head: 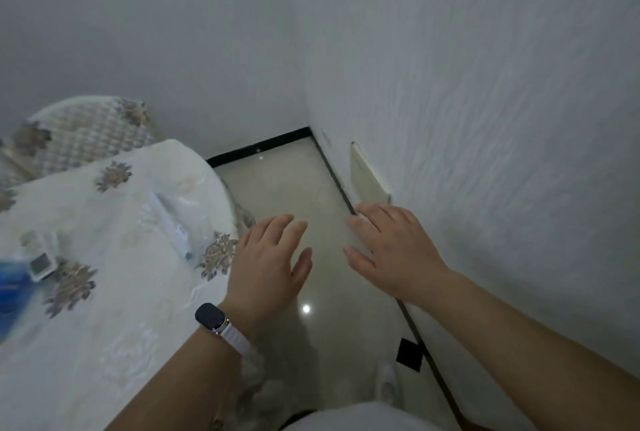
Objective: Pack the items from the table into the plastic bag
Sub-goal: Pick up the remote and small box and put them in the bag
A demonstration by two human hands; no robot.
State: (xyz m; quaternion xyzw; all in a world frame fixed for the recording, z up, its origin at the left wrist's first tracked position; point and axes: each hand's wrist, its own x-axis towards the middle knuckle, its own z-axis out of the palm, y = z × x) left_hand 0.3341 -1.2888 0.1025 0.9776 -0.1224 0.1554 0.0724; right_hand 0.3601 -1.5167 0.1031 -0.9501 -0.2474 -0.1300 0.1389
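White floral cloth covers the bench (104, 292) at the left of the frame, and I see both my hands off to the right of it, over the bare floor (294, 188). The items lie at centre left: a long white box (169, 223) resting on or in clear plastic that I take for the plastic bag (194, 209), and a small white device with a screen (40, 257) beside something blue (12, 278) at the left edge. The blur is my worry: reaching now, I could snag the cloth and drag items off the rim. My left hand (266, 264) and right hand (391, 250) are empty, fingers spread loosely, palms down, touching nothing.
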